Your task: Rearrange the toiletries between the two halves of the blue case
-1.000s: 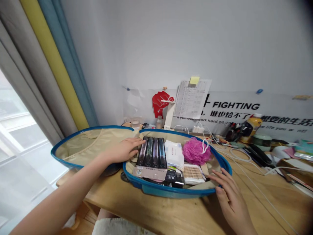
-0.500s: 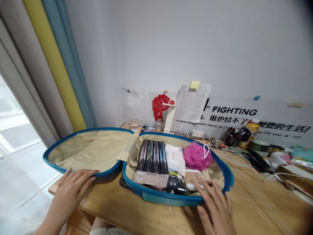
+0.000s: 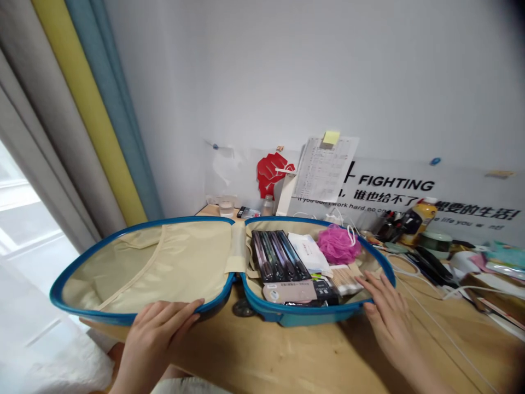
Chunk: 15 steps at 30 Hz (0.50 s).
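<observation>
A small blue-rimmed suitcase (image 3: 197, 241) with beige lining lies unfolded on the wooden table. My left hand (image 3: 158, 331) curls its fingers over the front rim of the left half. At the front right corner of the other half, my right hand (image 3: 388, 306) has its fingers over the rim and its thumb outside. Packed in that right half are a black tray of toothbrushes (image 3: 281, 256), a white packet (image 3: 308, 253), a pink bath puff (image 3: 338, 244), a pack of cotton swabs (image 3: 345, 280) and a pale pink box (image 3: 287, 291).
Behind the case stand a clear cup (image 3: 226, 207) and a small glass bottle (image 3: 268, 205). A yellow bottle (image 3: 420, 220), a lidded jar (image 3: 436, 244) and white cables (image 3: 435, 325) crowd the right side. A curtain (image 3: 88, 109) hangs at the left.
The suitcase has turned, its left half swinging toward me and its right half shifting right. Both hands have moved right; my right hand now wraps the rim more closely.
</observation>
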Motion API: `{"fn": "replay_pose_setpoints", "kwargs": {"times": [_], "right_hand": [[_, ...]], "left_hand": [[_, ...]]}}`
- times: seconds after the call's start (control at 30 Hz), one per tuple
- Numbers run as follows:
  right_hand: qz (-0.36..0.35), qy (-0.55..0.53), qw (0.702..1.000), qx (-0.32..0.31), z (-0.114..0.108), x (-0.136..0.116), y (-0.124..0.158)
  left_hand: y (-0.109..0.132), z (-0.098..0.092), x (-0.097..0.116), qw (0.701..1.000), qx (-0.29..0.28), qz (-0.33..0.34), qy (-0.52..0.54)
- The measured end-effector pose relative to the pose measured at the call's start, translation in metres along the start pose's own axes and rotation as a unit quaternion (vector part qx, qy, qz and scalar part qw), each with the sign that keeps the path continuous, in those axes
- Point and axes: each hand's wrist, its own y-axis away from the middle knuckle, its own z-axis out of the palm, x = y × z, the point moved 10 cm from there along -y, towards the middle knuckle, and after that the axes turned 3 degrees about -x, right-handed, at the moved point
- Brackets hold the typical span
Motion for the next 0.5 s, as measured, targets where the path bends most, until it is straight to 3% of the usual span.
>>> {"fn": "replay_pose_setpoints", "kwargs": {"times": [0.27,0.4,0.5], "right_hand": [[0.056,0.009,0.996,-0.062,-0.001,0.027,-0.024],[0.010,-0.019,0.994,-0.105,-0.003,-0.014,-0.056],[-0.028,-0.026,0.980,-0.195,0.013,-0.060,-0.081]], "left_hand": [[-0.003,0.011,0.028,1.000,0.005,-0.031,0.000],[-0.003,0.013,0.031,0.999,-0.022,-0.043,-0.005],[0.000,0.011,0.023,0.998,-0.059,-0.032,0.009]]}}
